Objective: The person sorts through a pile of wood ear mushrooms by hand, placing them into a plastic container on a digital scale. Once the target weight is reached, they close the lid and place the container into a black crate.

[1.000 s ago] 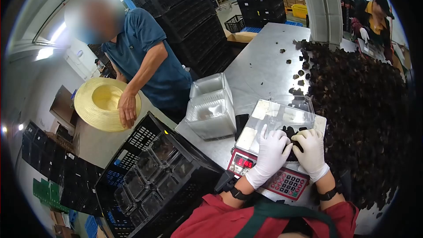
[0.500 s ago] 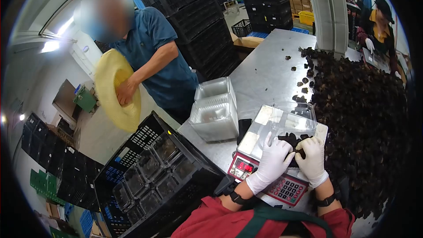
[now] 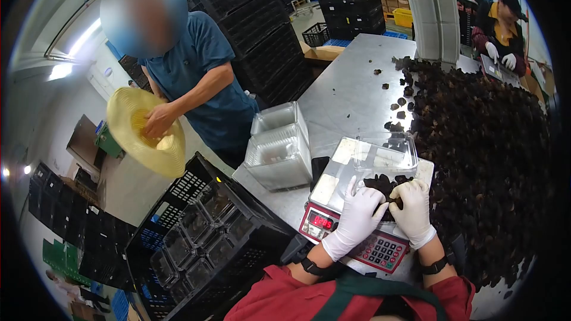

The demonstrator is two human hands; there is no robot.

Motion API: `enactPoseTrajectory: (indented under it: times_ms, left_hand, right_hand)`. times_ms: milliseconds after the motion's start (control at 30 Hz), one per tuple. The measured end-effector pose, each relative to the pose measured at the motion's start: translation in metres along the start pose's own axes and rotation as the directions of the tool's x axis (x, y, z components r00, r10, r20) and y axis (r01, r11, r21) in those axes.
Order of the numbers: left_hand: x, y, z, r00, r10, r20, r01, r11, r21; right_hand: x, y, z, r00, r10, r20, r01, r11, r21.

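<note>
Both of my hands wear white gloves and meet over an open clear plastic container point(image 3: 385, 153) on a weighing scale point(image 3: 324, 189). Dark pieces that look like wood ear mushrooms point(image 3: 379, 183) lie in the container. My left hand point(image 3: 358, 217) has its fingers curled against the pieces from the left. From the right, my right hand point(image 3: 412, 209) closes its bent fingers on them. The hands hide part of the container's base. Red digits glow on the scale's display point(image 3: 322, 221), beside a keypad point(image 3: 382, 251).
A large mushroom heap point(image 3: 482, 172) covers the right of the metal table point(image 3: 339, 92). Stacked clear containers point(image 3: 278, 157) stand left of the scale. A black crate point(image 3: 238, 249) holds filled boxes. A person holding a straw hat point(image 3: 128, 122) stands beyond; another person point(image 3: 505, 30) works at far right.
My hands stay at the mushrooms with only slight finger movement. The display's digits look different. The person opposite has lowered and tilted the straw hat. The whole view has shifted a little.
</note>
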State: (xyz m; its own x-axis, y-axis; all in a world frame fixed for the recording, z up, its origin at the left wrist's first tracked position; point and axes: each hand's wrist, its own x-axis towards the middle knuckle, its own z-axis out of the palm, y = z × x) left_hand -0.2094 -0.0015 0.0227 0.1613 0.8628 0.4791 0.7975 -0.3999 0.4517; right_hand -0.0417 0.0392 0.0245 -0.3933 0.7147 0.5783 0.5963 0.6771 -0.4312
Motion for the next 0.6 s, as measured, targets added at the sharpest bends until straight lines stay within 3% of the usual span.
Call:
enactPoseTrajectory:
  times_ms: [500,600]
  left_hand:
    - [-0.0013,0.0017,-0.0009,1.0,-0.004,0.0,0.004,1.0,0.019]
    - [0.0011,0.0019,-0.0039,0.996,0.04,-0.081,-0.037,0.999,0.037]
  right_hand:
    - [-0.0003,0.0002,-0.0002,1.0,0.002,0.001,-0.002,1.0,0.003]
    - [0.0039,0.0024,0.0024,1.0,-0.015,-0.018,0.015,0.999,0.042]
